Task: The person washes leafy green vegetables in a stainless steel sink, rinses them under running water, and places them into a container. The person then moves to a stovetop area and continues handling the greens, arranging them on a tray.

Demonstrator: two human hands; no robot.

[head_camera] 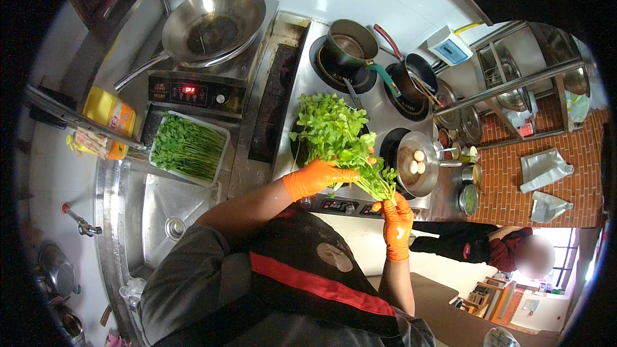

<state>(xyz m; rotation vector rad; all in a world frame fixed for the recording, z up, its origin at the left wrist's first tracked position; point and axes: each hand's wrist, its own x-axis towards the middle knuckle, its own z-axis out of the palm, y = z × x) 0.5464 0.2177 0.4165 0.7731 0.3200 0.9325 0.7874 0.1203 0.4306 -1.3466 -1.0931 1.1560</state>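
A leafy bunch of green celery or a similar herb (332, 123) is held over the steel cooktop (301, 84). My left hand (320, 178), in an orange rubber glove, grips the bunch around its middle, below the leaves. At the stem ends, my right hand (397, 221) in a matching glove pinches the pale stalks (381, 190). Just beyond the right hand, a steel frying pan (418, 183) on a burner holds several eggs (418, 155). To the left, a white tray (224, 152) carries more long-stemmed greens (190, 147), laid side by side.
A large wok (214, 24) sits on the induction unit at upper left. Two handled pots (354, 41) occupy the rear burners. At lower left is a steel sink (166, 202) with a tap. Bowls and lids line the right counter; a person (501, 248) stands at far right.
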